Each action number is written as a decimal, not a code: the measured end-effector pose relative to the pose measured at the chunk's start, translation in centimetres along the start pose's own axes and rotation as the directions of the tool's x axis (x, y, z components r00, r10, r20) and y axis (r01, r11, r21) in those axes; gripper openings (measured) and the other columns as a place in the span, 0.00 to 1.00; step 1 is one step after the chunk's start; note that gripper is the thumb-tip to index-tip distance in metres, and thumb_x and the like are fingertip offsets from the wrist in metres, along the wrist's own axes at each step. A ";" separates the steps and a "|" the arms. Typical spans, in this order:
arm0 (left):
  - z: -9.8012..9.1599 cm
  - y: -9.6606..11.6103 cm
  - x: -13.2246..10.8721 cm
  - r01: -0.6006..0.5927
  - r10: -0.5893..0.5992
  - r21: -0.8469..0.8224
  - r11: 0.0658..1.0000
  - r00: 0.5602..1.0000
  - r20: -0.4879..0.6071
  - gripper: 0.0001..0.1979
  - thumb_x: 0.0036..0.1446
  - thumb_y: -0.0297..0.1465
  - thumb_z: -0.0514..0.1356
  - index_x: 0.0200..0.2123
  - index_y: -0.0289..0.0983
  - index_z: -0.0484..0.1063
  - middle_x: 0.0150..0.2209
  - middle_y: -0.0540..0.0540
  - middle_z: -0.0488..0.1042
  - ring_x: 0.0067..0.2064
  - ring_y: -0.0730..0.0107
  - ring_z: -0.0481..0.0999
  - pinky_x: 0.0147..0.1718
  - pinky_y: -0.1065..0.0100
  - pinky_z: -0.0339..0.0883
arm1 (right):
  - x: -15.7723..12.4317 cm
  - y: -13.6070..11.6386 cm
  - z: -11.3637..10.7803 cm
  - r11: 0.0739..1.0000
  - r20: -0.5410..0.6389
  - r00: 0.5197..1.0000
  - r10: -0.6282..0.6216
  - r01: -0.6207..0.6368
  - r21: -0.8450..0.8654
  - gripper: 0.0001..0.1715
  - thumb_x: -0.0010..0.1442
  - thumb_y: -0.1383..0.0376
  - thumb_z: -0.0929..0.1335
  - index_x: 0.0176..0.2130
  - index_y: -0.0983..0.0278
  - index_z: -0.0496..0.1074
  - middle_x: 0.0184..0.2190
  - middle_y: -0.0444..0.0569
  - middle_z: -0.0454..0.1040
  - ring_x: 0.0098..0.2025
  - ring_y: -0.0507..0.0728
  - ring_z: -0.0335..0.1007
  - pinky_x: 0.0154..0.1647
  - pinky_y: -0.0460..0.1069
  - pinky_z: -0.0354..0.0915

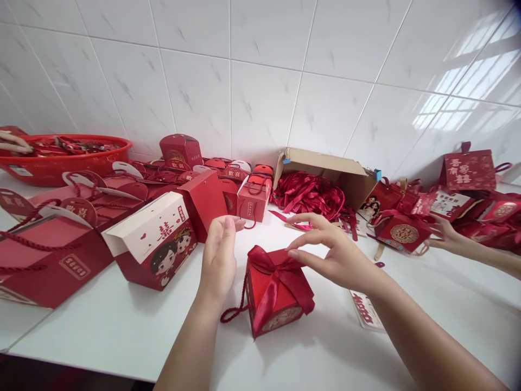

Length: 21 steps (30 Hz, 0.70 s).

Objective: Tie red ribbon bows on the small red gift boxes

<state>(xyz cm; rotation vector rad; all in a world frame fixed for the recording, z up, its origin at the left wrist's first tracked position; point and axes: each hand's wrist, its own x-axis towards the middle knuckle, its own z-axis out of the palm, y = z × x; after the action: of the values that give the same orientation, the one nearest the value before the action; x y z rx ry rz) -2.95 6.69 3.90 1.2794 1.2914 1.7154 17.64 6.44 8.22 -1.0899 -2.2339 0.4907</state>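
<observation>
A red gift box (280, 293) with a gold pattern on its lower front stands on the white table before me. A satin ribbon bow (273, 267) sits on its top, and a dark red cord handle (236, 314) loops out at its left. My left hand (218, 258) is held upright left of the box, fingers stretched out, holding nothing. My right hand (331, 252) hovers over the bow's right side with fingers spread and curved; its thumb tip is at the ribbon, and whether it touches is unclear.
Many red boxes with cord handles (77, 260) and a cartoon-couple box (158, 244) stand left. Behind are a carton (325, 161) of red ribbons (309, 193) and a red basin (81, 163) with another person's hand (14, 142). Another hand (451, 239) touches a box (401, 231) at right.
</observation>
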 end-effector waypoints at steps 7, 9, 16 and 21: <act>-0.3 -0.3 -0.1 -0.012 0.011 -0.031 0.999 0.999 -0.030 0.20 0.63 0.49 0.48 0.37 0.40 0.68 0.42 0.45 0.75 0.48 0.64 0.72 0.50 0.63 0.60 | 0.1 -0.5 2.0 0.991 0.142 0.990 -0.016 0.034 -0.126 0.09 0.60 0.58 0.69 0.39 0.51 0.80 0.61 0.48 0.63 0.63 0.65 0.55 0.62 0.67 0.54; -0.3 -0.3 -0.1 -0.008 0.008 -0.023 1.000 1.000 -0.026 0.20 0.63 0.49 0.48 0.37 0.40 0.68 0.42 0.45 0.75 0.48 0.63 0.72 0.50 0.63 0.60 | 0.1 -0.5 2.2 0.989 0.142 0.989 -0.030 0.050 -0.136 0.08 0.60 0.59 0.69 0.38 0.52 0.81 0.61 0.48 0.64 0.63 0.66 0.55 0.61 0.67 0.54; -0.2 -0.1 -0.1 0.014 -0.014 -0.017 1.000 1.000 -0.014 0.20 0.62 0.49 0.50 0.37 0.40 0.68 0.42 0.45 0.75 0.48 0.62 0.72 0.51 0.61 0.60 | 0.0 -0.6 2.5 0.990 0.109 0.993 -0.035 0.050 -0.133 0.08 0.60 0.63 0.69 0.33 0.56 0.80 0.60 0.48 0.65 0.62 0.67 0.57 0.60 0.67 0.54; -0.3 -0.3 -0.1 0.030 -0.032 -0.053 0.998 0.999 -0.037 0.17 0.61 0.48 0.52 0.38 0.40 0.66 0.42 0.45 0.74 0.48 0.63 0.72 0.52 0.60 0.59 | 0.6 0.3 0.2 0.984 0.031 0.999 -0.033 0.037 -0.174 0.11 0.61 0.61 0.68 0.31 0.55 0.80 0.58 0.49 0.66 0.61 0.68 0.58 0.59 0.70 0.54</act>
<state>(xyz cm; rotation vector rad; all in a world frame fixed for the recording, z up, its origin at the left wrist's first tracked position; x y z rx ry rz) -3.18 6.61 3.57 1.1962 1.2723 1.7477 17.36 7.07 8.10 -1.1351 -2.3520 0.3007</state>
